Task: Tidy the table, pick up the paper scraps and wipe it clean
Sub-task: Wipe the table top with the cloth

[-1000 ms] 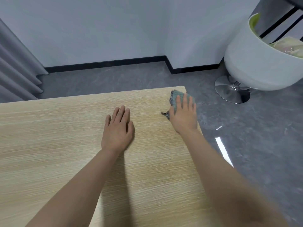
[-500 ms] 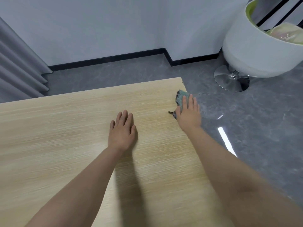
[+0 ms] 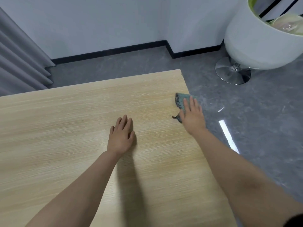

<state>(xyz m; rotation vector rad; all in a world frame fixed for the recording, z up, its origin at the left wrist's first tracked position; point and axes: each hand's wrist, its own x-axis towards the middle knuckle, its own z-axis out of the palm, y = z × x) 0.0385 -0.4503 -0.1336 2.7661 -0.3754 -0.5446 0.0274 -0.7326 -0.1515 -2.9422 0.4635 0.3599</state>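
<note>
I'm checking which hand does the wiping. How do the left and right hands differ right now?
The right hand presses flat on a green cloth; the left hand lies on bare wood table with nothing under it. The right hand sits at the table's right edge, partly over the floor; the left rests nearer the middle. Both are palm down with straight fingers.

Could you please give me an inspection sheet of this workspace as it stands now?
Surface: light wood table, no scraps seen on it.
Job's things: green cloth at the table's right edge, partly overhanging it; paper scraps: nothing seen.
Clutter: nothing seen.
Hands: left hand flat on the table, fingers straight; right hand pressing flat on the cloth.
Cables: nothing seen.
Surroundings: grey floor, white chair on a chrome base, grey curtain, white wall.
</note>
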